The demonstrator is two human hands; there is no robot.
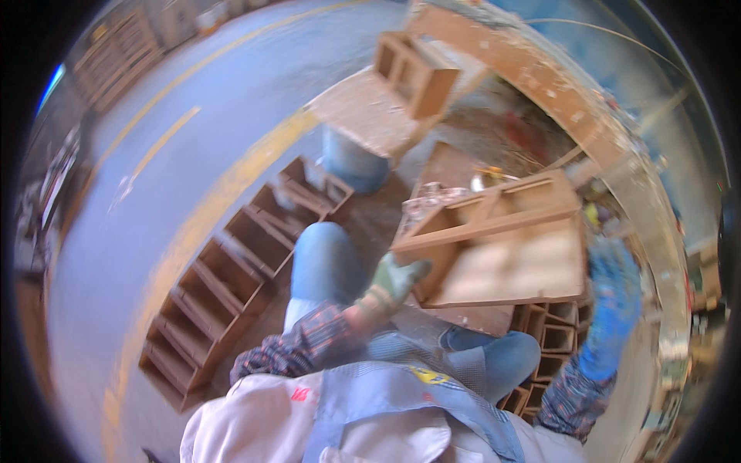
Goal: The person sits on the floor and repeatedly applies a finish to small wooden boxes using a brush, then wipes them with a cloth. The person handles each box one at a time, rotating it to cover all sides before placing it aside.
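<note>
A brown wooden box (513, 266) with a divided front frame and a pale inner panel is held tilted above my lap. My left hand (395, 279), in a grey-green glove, grips its near left corner. Beside the right end of the box is my right hand (614, 285) in a blue glove, its fingers stretched out and somewhat blurred; whether it touches the wood is hard to see. Under and behind the box stands a low work board (444, 166), with a small round container (488, 179) and crumpled scraps (436, 197) on it.
To my left, a row of similar wooden boxes (208, 297) stands on the floor. A similar box (417, 73) rests on a board (359, 112) ahead. Small wooden compartments (557, 338) lie by my right knee. A curved-looking bench edge (571, 100) borders the right side.
</note>
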